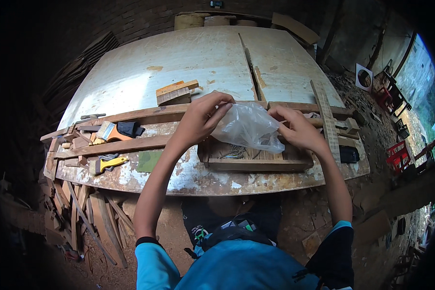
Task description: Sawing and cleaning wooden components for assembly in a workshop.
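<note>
Stretched between my two hands is a clear plastic bag (251,126), with something pale inside that I cannot make out. My left hand (207,116) pinches the bag's upper left edge between thumb and fingers. At its right side my right hand (299,126) grips the plastic with bent fingers. Below the bag stands an open wooden box (261,165) near the table's front edge. Thin metal pieces that look like nails (233,152) lie in it, partly hidden by the bag.
The worn white table (188,58) has a long slot (250,67) across it. Wood blocks (176,92) lie beyond my left hand. Wide paintbrushes (112,131) lie at the left between wooden rails. A plank (326,116) is at the right. Scrap wood (101,217) leans below the table.
</note>
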Available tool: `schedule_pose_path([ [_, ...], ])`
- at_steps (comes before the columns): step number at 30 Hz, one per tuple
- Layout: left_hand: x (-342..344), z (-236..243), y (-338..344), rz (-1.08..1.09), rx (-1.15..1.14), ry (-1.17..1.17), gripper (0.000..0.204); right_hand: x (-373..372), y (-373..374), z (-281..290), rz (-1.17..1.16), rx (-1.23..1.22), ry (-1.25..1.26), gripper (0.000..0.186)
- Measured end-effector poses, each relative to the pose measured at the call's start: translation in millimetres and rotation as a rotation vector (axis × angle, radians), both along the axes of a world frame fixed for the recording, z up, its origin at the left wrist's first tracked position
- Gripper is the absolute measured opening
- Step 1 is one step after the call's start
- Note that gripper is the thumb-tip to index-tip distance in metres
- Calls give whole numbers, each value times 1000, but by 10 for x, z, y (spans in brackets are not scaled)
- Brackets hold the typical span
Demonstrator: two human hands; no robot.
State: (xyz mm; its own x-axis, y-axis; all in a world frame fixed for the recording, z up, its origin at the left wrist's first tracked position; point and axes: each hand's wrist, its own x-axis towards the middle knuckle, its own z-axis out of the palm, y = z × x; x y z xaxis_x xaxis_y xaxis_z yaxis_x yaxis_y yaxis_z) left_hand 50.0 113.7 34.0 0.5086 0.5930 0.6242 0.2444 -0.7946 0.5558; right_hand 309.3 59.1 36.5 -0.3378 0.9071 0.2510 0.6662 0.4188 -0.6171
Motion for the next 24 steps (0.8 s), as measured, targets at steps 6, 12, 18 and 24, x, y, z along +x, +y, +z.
schedule_pose_path([
  [6, 78, -26, 1, 0, -95, -15, 16, 57, -302, 176, -55, 60, 114, 46],
  [12, 196, -82, 160, -80, -443, -224, 22, -183, -236, -38, 34, 188, -57, 39],
  [18, 251, -56, 228, -5, -621, -303, 28, -191, -17, 35, -66, 181, 256, 15],
  [24, 14, -52, 61, 32, -347, 72, 61, -247, 9, 92, -85, 343, 205, 19],
])
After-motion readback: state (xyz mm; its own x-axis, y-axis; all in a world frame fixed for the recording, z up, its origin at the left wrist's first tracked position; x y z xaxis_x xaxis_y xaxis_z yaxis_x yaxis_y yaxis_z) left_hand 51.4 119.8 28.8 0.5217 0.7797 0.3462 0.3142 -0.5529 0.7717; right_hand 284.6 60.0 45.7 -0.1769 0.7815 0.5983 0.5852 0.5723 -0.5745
